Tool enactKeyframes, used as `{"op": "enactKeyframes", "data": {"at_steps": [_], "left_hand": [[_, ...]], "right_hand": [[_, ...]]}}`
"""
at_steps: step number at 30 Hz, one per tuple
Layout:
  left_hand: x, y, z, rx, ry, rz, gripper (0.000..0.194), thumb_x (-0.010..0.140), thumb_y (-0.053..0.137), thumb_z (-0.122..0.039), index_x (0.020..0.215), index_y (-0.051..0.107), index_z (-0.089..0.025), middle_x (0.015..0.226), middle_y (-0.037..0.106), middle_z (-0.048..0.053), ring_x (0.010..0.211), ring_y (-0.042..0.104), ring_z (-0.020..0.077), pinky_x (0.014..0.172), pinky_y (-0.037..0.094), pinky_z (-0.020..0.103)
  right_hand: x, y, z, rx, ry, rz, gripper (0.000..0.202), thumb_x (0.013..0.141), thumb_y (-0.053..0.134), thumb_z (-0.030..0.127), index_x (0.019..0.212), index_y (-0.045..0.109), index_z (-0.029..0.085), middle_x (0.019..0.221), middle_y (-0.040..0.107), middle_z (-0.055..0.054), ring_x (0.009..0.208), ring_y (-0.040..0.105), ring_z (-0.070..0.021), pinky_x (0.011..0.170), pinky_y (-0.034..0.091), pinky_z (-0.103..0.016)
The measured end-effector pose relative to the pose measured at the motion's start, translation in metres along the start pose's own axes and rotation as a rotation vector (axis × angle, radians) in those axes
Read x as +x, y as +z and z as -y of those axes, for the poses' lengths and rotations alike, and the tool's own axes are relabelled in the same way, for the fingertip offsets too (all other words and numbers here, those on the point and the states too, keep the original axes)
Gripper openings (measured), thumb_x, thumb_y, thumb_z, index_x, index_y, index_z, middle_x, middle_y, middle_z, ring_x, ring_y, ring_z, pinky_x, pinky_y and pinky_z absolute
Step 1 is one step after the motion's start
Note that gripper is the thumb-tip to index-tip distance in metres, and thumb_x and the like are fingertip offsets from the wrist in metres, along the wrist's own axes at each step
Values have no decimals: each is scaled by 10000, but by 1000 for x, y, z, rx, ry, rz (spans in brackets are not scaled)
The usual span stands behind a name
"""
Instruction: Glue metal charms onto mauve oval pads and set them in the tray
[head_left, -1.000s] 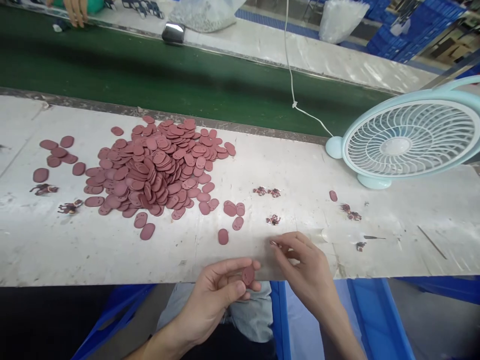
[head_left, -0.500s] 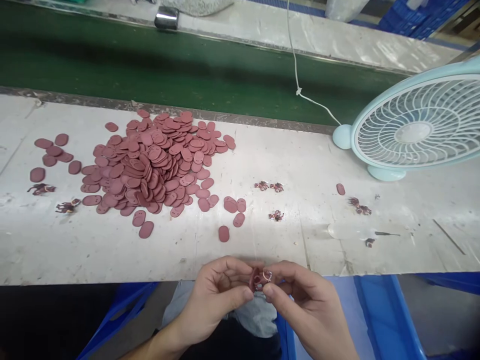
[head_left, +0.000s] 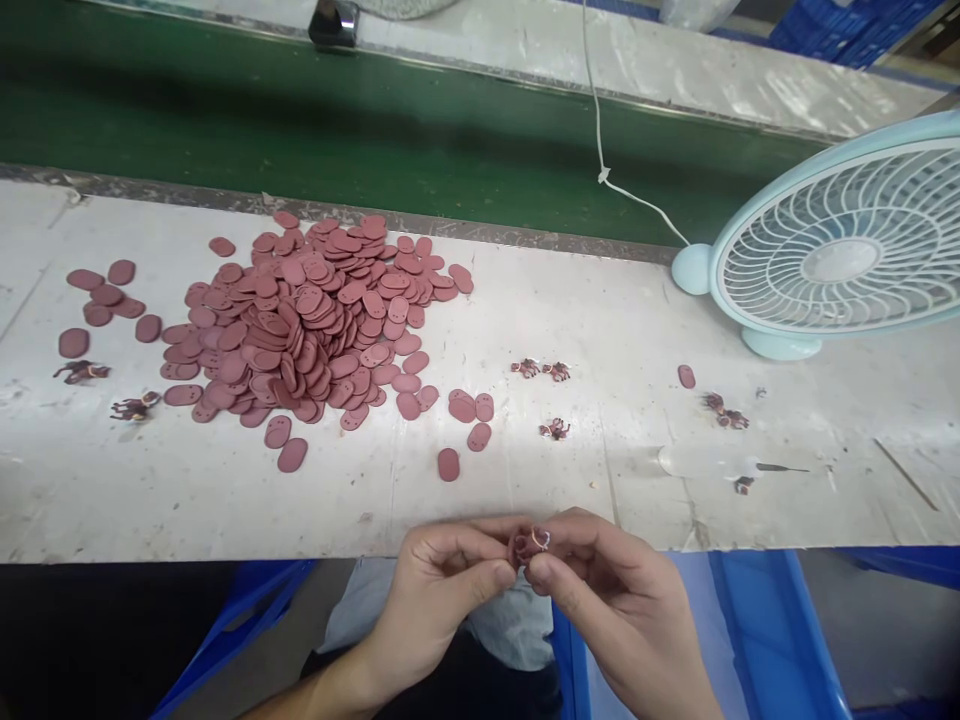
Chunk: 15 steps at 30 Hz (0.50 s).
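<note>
At the table's front edge, my left hand (head_left: pixel 450 585) pinches a small reddish-brown oval base between thumb and fingers; the fingers hide most of it. My right hand (head_left: pixel 611 590) is closed on a tiny brown figurine (head_left: pixel 531 543) with a pale band, pressed against the base. Whether the two are joined I cannot tell. Beyond my hands lies a large heap of reddish-brown oval bases (head_left: pixel 300 320), some showing small holes. Similar brown figurines (head_left: pixel 556 429) lie on the tabletop to the right of the heap, and two more figurines (head_left: pixel 135 406) lie at the left.
A light-blue fan (head_left: pixel 840 262) stands at the right, its white cord (head_left: pixel 603 176) crossing a green belt (head_left: pixel 450 140) behind the table (head_left: pixel 525 480). A thin-bladed tool with a clear handle (head_left: pixel 697 462) lies at the right. Blue bins (head_left: pixel 780 620) are below the table edge.
The figurine and base have been turned slightly, with the base now more hidden by my fingers. Both hands stay close together; the view has shifted a little.
</note>
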<state>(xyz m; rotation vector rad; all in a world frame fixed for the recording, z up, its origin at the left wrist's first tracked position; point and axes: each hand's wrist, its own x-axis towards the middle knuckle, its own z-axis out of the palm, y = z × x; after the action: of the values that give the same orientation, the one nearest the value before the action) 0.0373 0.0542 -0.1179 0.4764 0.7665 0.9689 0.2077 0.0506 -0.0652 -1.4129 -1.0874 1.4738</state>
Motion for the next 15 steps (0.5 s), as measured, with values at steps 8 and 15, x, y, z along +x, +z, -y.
{"op": "enactKeyframes", "data": {"at_steps": [8,15], "left_hand": [[1,3,-1,2,9,4,147,840,761,-118,852,821,-251,1139,800,47,1002,757,244,875,598,353],[2,7,-2,13,15,-29,107,799,802,-131,815,817,-236,1094,811,42,959,768,228,829,616,320]], "right_hand": [[2,3,-3,43,-32,-22,89,906,733,232,982,747,278,936,762,-23,784,709,-139,691,595,-233],[-1,5,-11,61,-51,-79,81,901,737,239,976,753,264,887,768,-35,774,729,-164,682,609,-254]]}}
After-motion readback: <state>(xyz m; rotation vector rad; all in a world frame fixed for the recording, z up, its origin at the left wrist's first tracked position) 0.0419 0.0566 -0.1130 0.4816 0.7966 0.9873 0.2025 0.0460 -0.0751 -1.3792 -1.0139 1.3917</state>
